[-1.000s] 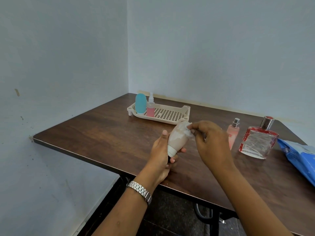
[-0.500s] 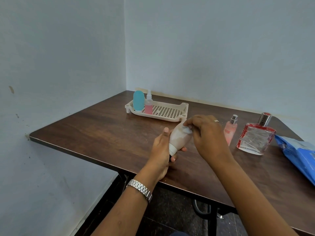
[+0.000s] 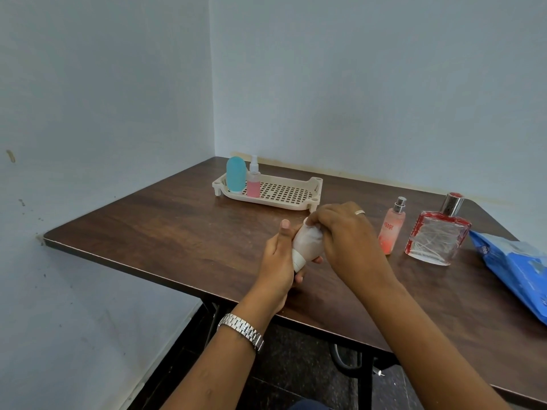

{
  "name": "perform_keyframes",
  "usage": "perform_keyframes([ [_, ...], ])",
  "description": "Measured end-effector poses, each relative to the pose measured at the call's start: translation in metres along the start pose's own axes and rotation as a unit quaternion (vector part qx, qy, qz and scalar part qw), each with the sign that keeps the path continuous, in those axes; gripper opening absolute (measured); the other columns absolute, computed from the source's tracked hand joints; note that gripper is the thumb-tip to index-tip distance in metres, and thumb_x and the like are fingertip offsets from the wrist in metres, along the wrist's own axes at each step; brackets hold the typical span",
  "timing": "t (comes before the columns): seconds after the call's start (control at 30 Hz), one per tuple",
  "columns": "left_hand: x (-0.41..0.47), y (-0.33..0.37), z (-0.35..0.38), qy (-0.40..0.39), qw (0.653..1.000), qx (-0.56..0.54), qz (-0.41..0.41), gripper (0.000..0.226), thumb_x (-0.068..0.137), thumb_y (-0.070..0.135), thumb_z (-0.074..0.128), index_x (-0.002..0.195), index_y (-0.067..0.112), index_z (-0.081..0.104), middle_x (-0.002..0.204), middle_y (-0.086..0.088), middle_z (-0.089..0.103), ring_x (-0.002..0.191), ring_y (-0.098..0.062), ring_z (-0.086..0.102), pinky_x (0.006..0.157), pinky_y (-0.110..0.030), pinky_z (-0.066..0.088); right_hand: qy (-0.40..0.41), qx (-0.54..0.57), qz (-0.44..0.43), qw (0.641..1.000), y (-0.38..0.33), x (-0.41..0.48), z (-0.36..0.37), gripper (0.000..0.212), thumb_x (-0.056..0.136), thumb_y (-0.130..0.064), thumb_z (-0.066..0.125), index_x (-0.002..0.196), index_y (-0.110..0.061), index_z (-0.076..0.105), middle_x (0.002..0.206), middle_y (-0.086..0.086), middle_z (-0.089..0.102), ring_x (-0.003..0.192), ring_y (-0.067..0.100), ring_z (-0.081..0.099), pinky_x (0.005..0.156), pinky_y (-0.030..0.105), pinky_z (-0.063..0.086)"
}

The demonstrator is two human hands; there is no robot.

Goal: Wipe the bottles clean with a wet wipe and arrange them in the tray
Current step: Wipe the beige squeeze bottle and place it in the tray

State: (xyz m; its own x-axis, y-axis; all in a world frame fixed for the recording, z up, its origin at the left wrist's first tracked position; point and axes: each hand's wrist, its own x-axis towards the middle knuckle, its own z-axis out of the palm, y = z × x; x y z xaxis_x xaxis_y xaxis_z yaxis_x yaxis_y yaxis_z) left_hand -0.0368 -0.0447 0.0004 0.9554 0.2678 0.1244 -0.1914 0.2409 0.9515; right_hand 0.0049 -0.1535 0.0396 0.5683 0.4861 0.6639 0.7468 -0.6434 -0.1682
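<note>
Left hand (image 3: pixel 278 258) wraps the cap end of small beige plastic bottle (image 3: pixel 305 247), tilted over brown wooden table (image 3: pixel 177 232) near edge, right hand (image 3: pixel 346 232) pinches white wet wipe (image 3: pixel 313 232) onto its top; probably light, squashy, slick when wet, so grip near stiff cap.

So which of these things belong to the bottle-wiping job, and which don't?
Job: cream bottle in left hand, wet wipe in right hand, tray, blue bottle, pink spray bottle, peach perfume, red-trimmed glass bottle, blue wipes pack.
Just there: wristwatch, ring, table.
</note>
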Motion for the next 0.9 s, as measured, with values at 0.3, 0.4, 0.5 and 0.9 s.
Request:
perform_keyframes([
  [0.3, 0.0, 0.0, 0.001, 0.013, 1.0, 0.01, -0.005, 0.063, 0.089, 0.063, 0.026, 0.101, 0.014, 0.064, 0.067, -0.01, 0.06, 0.037, -0.009, 0.039, 0.035, -0.016, 0.027, -0.01, -0.037, 0.043, 0.998, -0.008, 0.01, 0.008, 0.031, 0.08, -0.006, 0.064, 0.109, -0.014, 0.068, 0.107, 0.003, 0.063, 0.1, 0.022, 0.05, 0.079, 0.022, 0.038],
  [0.4, -0.002, 0.001, 0.001, 0.024, 0.999, -0.01, -0.024, 0.067, 0.081, 0.069, 0.03, 0.084, 0.01, 0.062, 0.06, -0.006, 0.056, 0.046, -0.014, 0.048, 0.041, -0.019, 0.036, -0.039, -0.061, -0.018, 0.997, -0.028, -0.005, 0.008, 0.045, 0.041, -0.016, 0.089, 0.083, -0.014, 0.071, 0.086, 0.001, 0.066, 0.083, 0.019, 0.058, 0.071, 0.028, 0.052],
  [0.5, -0.002, 0.001, 0.002, 0.059, 0.997, -0.021, -0.034, 0.056, 0.087, 0.065, 0.032, 0.085, 0.02, 0.066, 0.067, 0.0, 0.069, 0.063, -0.015, 0.066, 0.055, -0.027, 0.049, -0.026, -0.045, -0.04, 0.998, -0.036, -0.014, 0.012, 0.031, 0.05, -0.012, 0.085, 0.077, -0.014, 0.071, 0.08, -0.001, 0.065, 0.076, 0.015, 0.06, 0.066, 0.024, 0.051],
  [0.9, 0.002, 0.002, 0.002, 0.085, 0.996, -0.002, -0.024, 0.043, 0.099, 0.048, 0.037, 0.089, 0.012, 0.06, 0.06, -0.006, 0.057, 0.032, -0.009, 0.038, 0.032, -0.014, 0.022, -0.002, 0.019, 0.041, 0.999, -0.006, 0.012, 0.011, 0.013, 0.085, -0.011, 0.059, 0.091, -0.014, 0.07, 0.096, 0.002, 0.066, 0.092, 0.02, 0.054, 0.076, 0.019, 0.032],
])
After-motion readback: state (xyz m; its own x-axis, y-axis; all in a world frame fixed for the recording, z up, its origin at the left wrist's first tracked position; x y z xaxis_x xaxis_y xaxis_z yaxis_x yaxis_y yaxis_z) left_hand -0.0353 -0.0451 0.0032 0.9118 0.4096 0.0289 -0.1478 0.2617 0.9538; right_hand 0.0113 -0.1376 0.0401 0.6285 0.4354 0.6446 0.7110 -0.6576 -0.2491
